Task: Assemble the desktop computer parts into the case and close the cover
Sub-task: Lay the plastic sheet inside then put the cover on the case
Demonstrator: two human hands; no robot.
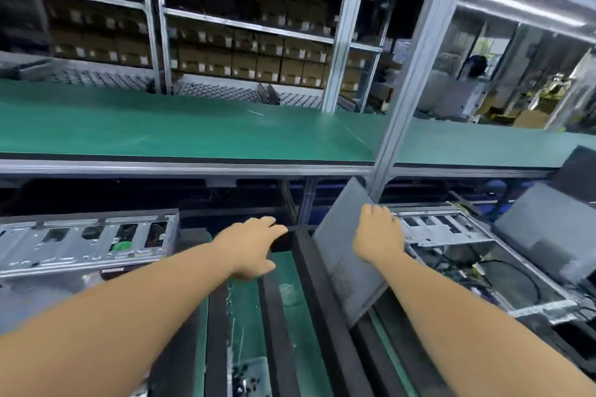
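A grey metal cover panel [345, 255] stands tilted between a black foam frame and an open computer case [467, 255] on the right. My right hand [379, 237] holds the panel at its upper right edge, fingers over the edge. Inside the case I see a drive bracket, boards and black cables. My left hand [253, 246] grips the far end of the black foam frame [282, 306], fingers on top and thumb below. The view is blurred by motion.
A second open metal case [84, 243] lies at the left. A green shelf [180, 132] runs across above the bench on aluminium posts [416, 74]. Another grey panel [545, 229] leans at the far right. Racks of cartons stand behind. Small screws lie in a tray [246, 377] near me.
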